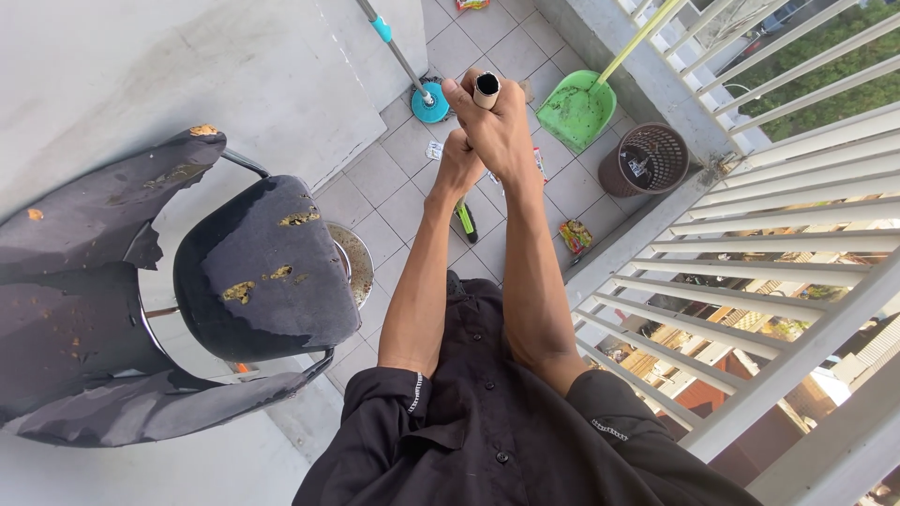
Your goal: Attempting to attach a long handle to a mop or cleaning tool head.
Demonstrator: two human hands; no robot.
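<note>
Both hands grip a pole above red-yellow wrappers on tiles

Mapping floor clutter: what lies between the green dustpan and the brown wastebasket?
Head view: bare tile only. The green dustpan and brown mesh wastebasket stand apart by the balcony wall, nothing in the gap. Both hands grip a broom handle left of them.

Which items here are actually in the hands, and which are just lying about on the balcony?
In hand:
- stick handle, gripped by right hand above left hand

Lying about:
- green dustpan
- brown basket
- worn black chair
- mop
- litter
</note>
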